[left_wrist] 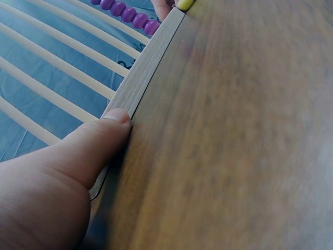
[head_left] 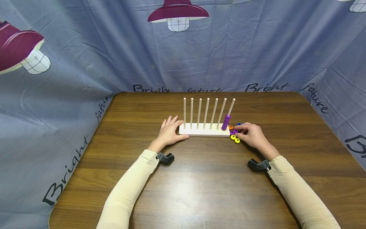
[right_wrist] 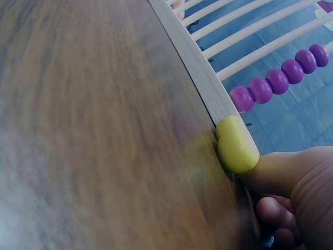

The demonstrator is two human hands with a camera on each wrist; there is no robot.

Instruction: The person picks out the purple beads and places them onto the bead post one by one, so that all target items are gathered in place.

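A white wooden peg rack (head_left: 204,133) stands on the table with a row of upright pegs. Purple beads (head_left: 226,122) are stacked on its rightmost peg. My left hand (head_left: 168,134) grips the rack's left end, thumb along the front edge, fingers behind. At the right end, my right hand (head_left: 250,135) has thumb and forefinger around a loose purple bead (head_left: 235,130); its other fingers are curled. Yellow beads (right_wrist: 237,148) lie by the right thumb, against the rack's end. An orange bead (head_left: 230,127) sits close by, and blue beads (head_left: 239,124) are partly hidden behind the fingers.
The brown wooden table (head_left: 208,184) extends around both forearms. Behind it and at both sides hangs a blue printed curtain (head_left: 228,57). Black wrist cameras (head_left: 258,164) sit under each wrist, just above the tabletop.
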